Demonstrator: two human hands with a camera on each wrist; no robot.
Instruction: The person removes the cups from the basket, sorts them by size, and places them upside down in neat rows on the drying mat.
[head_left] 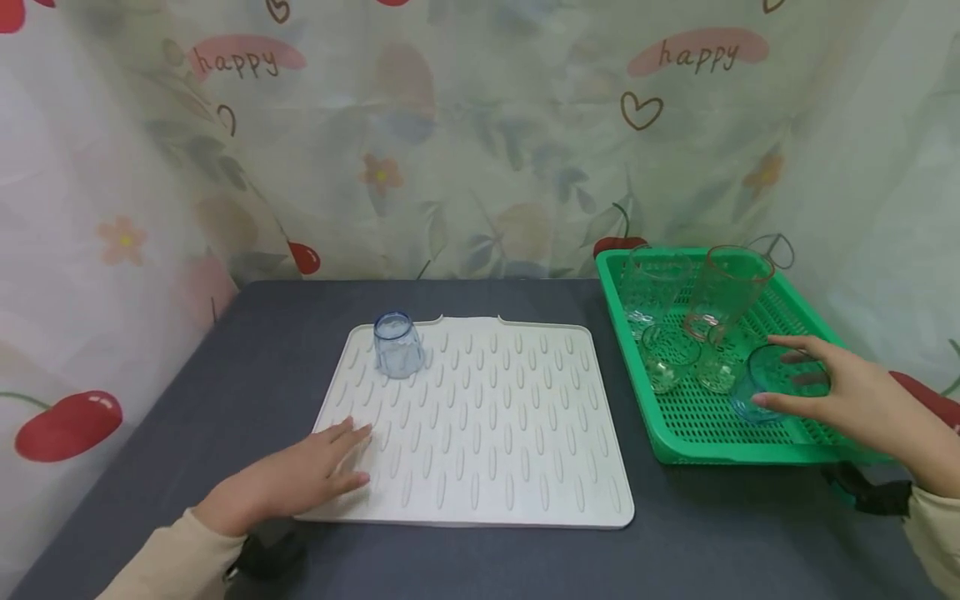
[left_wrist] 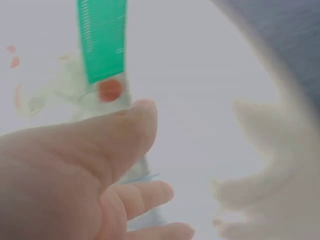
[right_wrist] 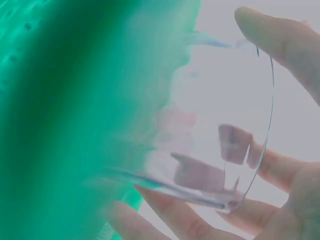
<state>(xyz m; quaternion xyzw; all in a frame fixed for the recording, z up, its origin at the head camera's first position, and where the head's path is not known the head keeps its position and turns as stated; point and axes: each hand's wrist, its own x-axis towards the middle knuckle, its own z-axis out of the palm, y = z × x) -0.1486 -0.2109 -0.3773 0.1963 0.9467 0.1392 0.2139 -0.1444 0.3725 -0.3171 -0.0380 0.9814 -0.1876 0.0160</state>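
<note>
Thumb and fingers of my right hand [head_left: 862,400] grip a blue-tinted drinking glass [head_left: 761,400] from its right side, at the near right of the green basket [head_left: 750,454]. The right wrist view shows this clear glass [right_wrist: 210,95] tilted, with fingers visible through its wall. My left hand [head_left: 288,482] hovers low over the left edge of a white draining mat [head_left: 487,433], fingers loosely extended, holding nothing. A second blue-tinted glass [head_left: 399,348] stands on the mat's far left part, narrower end up.
Several clear glasses share the basket, among them a tall pink-rimmed glass [head_left: 727,287] at the back. A dark tabletop [head_left: 465,562] lies under mat and basket. Patterned cloth [head_left: 480,167] hangs close behind and at both sides.
</note>
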